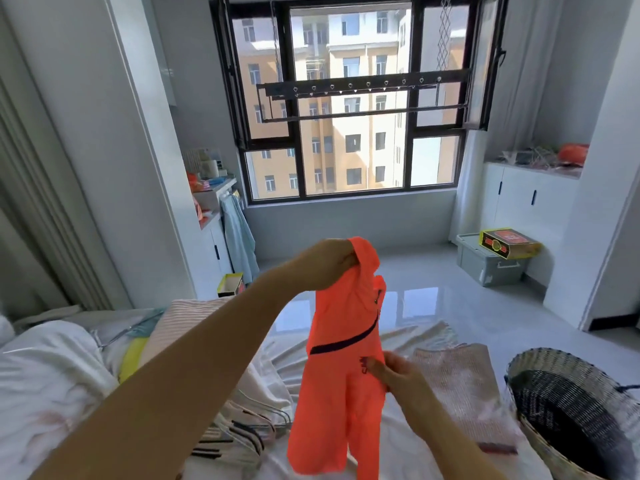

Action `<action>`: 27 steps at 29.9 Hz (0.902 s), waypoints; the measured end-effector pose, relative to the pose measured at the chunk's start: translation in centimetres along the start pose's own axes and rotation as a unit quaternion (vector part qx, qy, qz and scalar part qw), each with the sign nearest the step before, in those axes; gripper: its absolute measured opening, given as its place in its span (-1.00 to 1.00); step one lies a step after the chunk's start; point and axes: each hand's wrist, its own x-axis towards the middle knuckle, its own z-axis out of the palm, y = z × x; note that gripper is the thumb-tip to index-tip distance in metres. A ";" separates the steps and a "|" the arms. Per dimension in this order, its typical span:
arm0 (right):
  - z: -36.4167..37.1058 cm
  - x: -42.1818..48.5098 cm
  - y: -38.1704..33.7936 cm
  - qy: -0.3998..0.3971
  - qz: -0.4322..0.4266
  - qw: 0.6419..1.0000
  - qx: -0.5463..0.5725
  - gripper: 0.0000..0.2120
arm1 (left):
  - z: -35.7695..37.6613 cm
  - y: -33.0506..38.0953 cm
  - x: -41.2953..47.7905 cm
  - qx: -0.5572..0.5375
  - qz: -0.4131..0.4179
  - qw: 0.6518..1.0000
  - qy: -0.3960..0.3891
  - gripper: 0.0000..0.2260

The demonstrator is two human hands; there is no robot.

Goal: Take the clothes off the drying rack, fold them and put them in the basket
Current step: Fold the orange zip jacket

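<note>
Orange garment (343,341) held above the bed (52,375).
My left hand (329,268) grasps its top so it hangs straight; my right hand (398,375) pinches the middle, probably to fold it.

Single head view, facing the window (349,161)
The wide-angle camera looks forward and a little down from above the bed (48,382), close under it; the window stands well beyond, centred high, with the basket (561,396) below and right of the window.

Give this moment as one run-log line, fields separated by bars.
left hand: grips top of orange garment | right hand: pinches its middle | drying rack: no clothes | basket: at right
</note>
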 end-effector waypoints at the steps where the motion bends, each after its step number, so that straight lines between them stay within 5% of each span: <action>1: -0.7 0.3 -0.7 0.012 -0.003 1.000 0.007 -0.57 | -0.8 -0.3 -0.2 0.008 -0.002 1.000 -0.010 -0.70; 4: -4.1 1.2 -3.7 0.052 -0.042 0.997 0.024 -0.49 | -3.5 -2.6 -1.8 0.027 -0.063 0.998 -0.007 -0.69; 8: -6.9 1.6 -8.8 0.075 -0.071 0.993 -0.063 -0.74 | -5.1 -6.3 -4.1 -0.012 -0.119 0.992 -0.046 -0.80; 17: -7.0 4.0 -12.3 0.063 -0.108 0.986 -0.110 -0.85 | -4.8 -10.4 -7.1 -0.134 -0.172 0.975 -0.036 -0.88; 19: -6.5 4.6 -12.6 0.073 -0.130 0.968 -0.200 -0.81 | -4.4 -11.0 -7.3 -0.139 -0.186 0.973 -0.004 -0.85; 23: -5.2 5.3 -13.0 0.072 -0.176 0.878 -0.440 -0.75 | -2.7 -11.3 -7.6 -0.215 -0.235 0.941 0.113 -0.84; 25: -4.9 5.5 -13.3 0.048 -0.157 0.874 -0.458 -0.76 | -1.8 -11.5 -7.7 -0.213 -0.267 0.930 0.137 -0.85; 27: -5.3 5.6 -13.4 0.018 -0.130 0.907 -0.400 -0.78 | -1.2 -11.8 -7.8 -0.211 -0.288 0.923 0.141 -0.85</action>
